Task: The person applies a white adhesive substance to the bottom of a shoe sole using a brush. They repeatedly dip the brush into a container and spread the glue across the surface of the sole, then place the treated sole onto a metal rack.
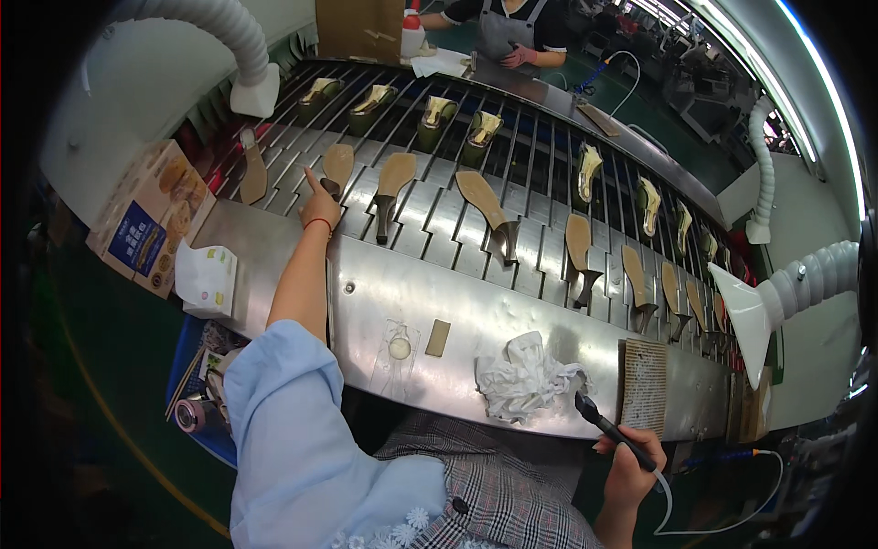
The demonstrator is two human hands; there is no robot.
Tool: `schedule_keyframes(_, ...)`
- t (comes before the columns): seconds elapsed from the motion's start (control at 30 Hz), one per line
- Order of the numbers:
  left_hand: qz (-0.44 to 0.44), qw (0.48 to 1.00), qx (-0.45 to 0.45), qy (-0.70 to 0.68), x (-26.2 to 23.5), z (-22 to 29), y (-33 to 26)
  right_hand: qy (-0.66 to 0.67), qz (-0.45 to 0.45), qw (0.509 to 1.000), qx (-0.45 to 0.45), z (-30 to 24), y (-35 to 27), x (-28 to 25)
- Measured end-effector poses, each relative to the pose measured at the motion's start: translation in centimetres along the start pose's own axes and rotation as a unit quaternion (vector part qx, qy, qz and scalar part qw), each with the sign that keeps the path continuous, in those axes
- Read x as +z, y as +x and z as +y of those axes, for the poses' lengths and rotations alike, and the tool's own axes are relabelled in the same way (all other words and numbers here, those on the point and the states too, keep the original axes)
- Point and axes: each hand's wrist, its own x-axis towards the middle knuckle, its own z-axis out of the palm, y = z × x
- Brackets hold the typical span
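Observation:
My left hand [320, 209] reaches over the slatted metal conveyor [430, 215] with its index finger stretched out. It is at the dark heel of a tan shoe sole [338, 163], covering part of that heel; whether it grips it is hard to see. My right hand [631, 456] is closed round a black-handled brush [604, 423] with a pale tube [668, 508] running from its end. The dark brush head is beside a crumpled white cloth [526, 377] on the steel ledge. Other heeled soles, such as one sole [395, 174], lie in a row along the conveyor.
Green shoe uppers [437, 119] stand on the rods beyond. A tissue pack [208, 276] and a carton [151, 220] are at left. A ridged board [643, 389], a small block [438, 338] and a clear dish [399, 349] lie on the ledge. White hoses hang on both sides. A co-worker [512, 37] stands opposite.

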Motion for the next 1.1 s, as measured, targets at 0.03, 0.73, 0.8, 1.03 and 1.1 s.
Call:
schedule_keyframes(0.03, -0.008, 1.0, -0.007, -0.002, 0.2, -0.3, 0.7, -0.006, -0.001, 1.0, 0.005, -0.1, 0.3, 0.6)
schedule_keyframes(0.73, 0.143, 0.973, -0.124, 0.133, -4.4, -7.1, 8.8, -0.073, 0.02, 0.997, 0.024, -0.4, 3.7, 6.5)
schedule_keyframes(0.8, 0.14, 0.972, -0.148, 0.117, -4.2, -6.5, 8.2, -0.068, 0.035, 0.997, 0.033, -0.6, 3.3, 6.4)
schedule_keyframes(1.03, 0.019, 0.959, -0.224, 0.172, -5.4, -7.9, 11.4, 0.029, 0.027, 0.995, 0.096, -0.4, 2.7, 5.6)
schedule_keyframes(1.1, 0.018, 0.956, -0.239, 0.168, -5.5, -8.8, 12.1, 0.042, 0.027, 0.993, 0.106, -0.8, 2.4, 5.5)
